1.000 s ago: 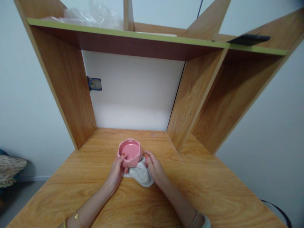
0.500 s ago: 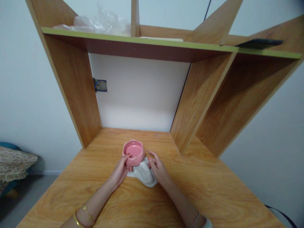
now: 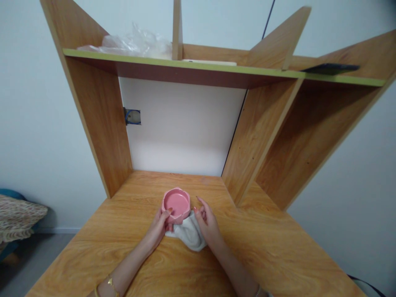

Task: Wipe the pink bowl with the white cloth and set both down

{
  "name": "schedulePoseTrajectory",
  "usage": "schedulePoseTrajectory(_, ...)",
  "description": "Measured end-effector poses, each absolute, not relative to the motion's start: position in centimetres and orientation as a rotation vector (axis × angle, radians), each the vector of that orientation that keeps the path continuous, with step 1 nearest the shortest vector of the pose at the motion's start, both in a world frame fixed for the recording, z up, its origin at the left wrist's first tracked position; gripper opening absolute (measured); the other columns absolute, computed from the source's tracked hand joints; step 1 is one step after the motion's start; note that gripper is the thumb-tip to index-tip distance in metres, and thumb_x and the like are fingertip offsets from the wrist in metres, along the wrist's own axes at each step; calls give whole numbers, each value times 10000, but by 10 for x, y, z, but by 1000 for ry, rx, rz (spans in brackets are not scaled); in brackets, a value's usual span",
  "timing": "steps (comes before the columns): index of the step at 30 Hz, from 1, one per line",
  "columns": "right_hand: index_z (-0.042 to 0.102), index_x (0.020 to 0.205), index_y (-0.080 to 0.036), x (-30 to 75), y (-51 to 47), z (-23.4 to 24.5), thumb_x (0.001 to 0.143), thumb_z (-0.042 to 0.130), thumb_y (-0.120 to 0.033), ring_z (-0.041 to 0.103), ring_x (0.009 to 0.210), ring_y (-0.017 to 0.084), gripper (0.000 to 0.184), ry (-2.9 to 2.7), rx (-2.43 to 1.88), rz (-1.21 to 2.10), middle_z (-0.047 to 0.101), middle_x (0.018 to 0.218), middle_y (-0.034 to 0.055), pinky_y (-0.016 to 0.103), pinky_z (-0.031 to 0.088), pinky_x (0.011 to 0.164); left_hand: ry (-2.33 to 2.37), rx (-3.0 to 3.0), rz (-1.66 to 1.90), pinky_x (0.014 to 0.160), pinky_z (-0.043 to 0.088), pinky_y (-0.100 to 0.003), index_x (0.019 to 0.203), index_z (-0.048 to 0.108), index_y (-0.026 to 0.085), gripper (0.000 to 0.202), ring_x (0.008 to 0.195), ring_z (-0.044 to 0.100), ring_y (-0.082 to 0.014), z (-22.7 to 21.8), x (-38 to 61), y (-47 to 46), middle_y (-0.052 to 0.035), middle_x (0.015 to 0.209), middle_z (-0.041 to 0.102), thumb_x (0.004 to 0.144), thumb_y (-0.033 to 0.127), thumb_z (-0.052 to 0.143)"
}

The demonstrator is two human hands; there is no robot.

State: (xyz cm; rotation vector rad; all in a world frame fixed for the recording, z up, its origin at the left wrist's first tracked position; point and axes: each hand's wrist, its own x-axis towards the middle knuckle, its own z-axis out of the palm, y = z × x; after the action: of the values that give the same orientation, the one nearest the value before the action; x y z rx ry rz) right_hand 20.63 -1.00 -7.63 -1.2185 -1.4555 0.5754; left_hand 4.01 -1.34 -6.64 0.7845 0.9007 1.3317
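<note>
My left hand (image 3: 157,227) is closed on the left and near side of a pink dish (image 3: 176,203). Its thumb lies over the rim and the other fingers go underneath. The dish is shallow and round inside, with an angular, faceted outer rim, and it tilts toward me. Below and to the right of it is a crumpled white cloth (image 3: 192,236). My right hand (image 3: 208,220) is beside the cloth's right edge, apart from the dish. Its index finger stretches forward, away from the thumb, and the other fingers curl in; whether they touch the cloth is unclear.
A wooden desk (image 3: 272,251) lies under my hands, with side panels and a shelf (image 3: 185,69) behind. On the shelf are clear plastic bags (image 3: 136,45) and a dark flat object (image 3: 332,68). A socket box (image 3: 133,117) sits in the back wall.
The pink dish has tipped up a little toward me in my left hand, and its inside shows more. My right hand has barely shifted. The camera view has tilted slightly upward.
</note>
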Motion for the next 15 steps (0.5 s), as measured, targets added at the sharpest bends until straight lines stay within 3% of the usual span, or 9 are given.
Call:
schedulePoseTrajectory(4, 481, 1217, -164, 202, -11, -69, 806, 493, -383, 462, 583, 124, 466, -1460, -1177, 619, 461, 635, -40, 245, 414, 576, 929, 910, 1359, 355, 242, -163, 837, 497, 157, 399, 308, 323, -42, -68, 37, -14, 107, 419, 424, 635, 463, 654)
schedulePoseTrajectory(9, 426, 1269, -148, 191, -14, -59, 817, 477, -363, 440, 516, 106, 503, -1471, -1155, 747, 433, 567, -66, 211, 374, 499, 979, 1038, 1412, 392, 338, -182, 1087, 472, 148, 604, 379, 424, -70, -60, 31, -18, 68, 552, 524, 626, 479, 679)
schedulePoseTrajectory(12, 425, 1269, -153, 187, -15, -51, 808, 477, -329, 508, 571, 123, 496, -1517, -1169, 749, 542, 632, -33, 219, 413, 539, 1017, 1150, 1441, 552, 461, -229, 1168, 466, 164, 699, 668, 598, -160, -51, 30, -24, -39, 863, 632, 600, 500, 696)
schedulePoseTrajectory(15, 506, 1186, -192, 187, -13, -41, 790, 436, -238, 581, 841, 160, 405, -1592, -1165, 668, 639, 948, 42, 259, 444, 749, 995, 1270, 1436, 803, 464, -284, 1171, 482, 180, 721, 998, 554, -236, -50, 30, -26, -84, 1119, 583, 581, 529, 707)
